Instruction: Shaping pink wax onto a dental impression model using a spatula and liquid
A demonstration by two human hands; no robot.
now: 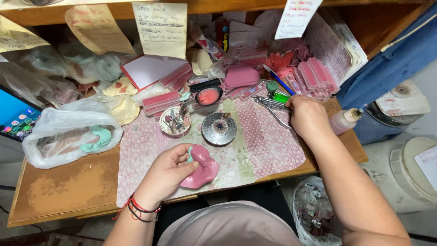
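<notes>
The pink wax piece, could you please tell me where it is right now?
In the head view, the pink wax piece is in the left hand, low over the patterned mat, just below the round metal disc.

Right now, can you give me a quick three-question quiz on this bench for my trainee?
1. True or false: the left hand holds a pink denture base.
2. What is the right hand touching? A) metal pliers B) the round metal disc C) the plastic bag
3. Fill in: the squeeze bottle lies just ____ of the right hand in the picture.

Key: 1 true; 2 A; 3 right.
</notes>
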